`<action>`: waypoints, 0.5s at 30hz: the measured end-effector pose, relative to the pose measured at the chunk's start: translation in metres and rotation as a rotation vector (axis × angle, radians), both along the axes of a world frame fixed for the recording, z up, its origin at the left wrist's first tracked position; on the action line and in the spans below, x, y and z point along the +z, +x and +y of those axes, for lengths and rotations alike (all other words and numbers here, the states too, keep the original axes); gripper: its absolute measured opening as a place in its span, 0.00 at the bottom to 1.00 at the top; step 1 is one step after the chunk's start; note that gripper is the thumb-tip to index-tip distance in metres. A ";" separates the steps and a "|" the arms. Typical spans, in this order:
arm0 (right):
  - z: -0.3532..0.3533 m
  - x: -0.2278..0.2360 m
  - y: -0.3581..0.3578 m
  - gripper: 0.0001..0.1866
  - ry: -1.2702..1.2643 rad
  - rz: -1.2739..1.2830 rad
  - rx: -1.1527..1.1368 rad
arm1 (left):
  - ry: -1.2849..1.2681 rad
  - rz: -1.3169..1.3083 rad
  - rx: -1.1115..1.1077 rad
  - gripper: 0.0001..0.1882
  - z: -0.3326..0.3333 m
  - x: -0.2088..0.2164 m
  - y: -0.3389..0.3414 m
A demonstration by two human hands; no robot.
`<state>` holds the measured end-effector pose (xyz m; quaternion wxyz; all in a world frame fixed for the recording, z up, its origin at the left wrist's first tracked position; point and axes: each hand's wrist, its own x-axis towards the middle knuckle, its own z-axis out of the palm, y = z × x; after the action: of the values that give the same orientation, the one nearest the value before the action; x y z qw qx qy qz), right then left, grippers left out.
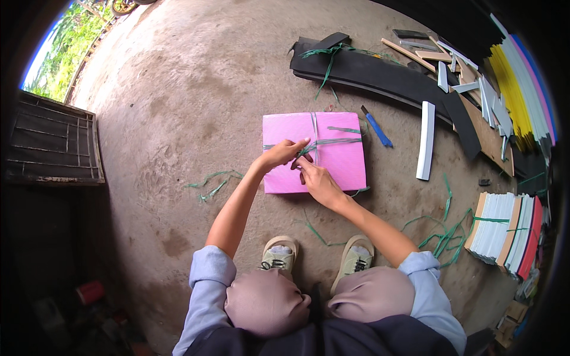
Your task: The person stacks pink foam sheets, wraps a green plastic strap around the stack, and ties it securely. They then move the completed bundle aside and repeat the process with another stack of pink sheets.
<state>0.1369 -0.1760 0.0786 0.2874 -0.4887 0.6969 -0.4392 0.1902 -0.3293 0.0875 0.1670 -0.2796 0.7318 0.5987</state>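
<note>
A pink striped bundle lies flat on the floor in front of my feet. Green and pale plastic twine crosses over its top, one line running sideways and one running away from me. My left hand is closed on the green twine near the crossing, with the thumb pointing right. Just below it, my right hand bends its fingers in around the same twine, and the two hands nearly touch. The twine between the fingers is partly hidden. A blue-handled cutter knife rests to the right of the bundle.
Long black foam strips lie beyond the bundle, beside a heap of offcuts. A white strip lies right of the knife. Loose green twine trails near a tied stack of sheets. A dark metal grille stands at left.
</note>
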 end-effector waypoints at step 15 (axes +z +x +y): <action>-0.023 -0.042 -0.054 0.08 -0.071 0.441 -0.258 | 0.038 0.106 0.139 0.19 0.004 -0.005 -0.004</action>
<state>0.0832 -0.1991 0.0366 0.0525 -0.4894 0.7836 -0.3791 0.1862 -0.3249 0.0830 0.0912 -0.2942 0.7072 0.6364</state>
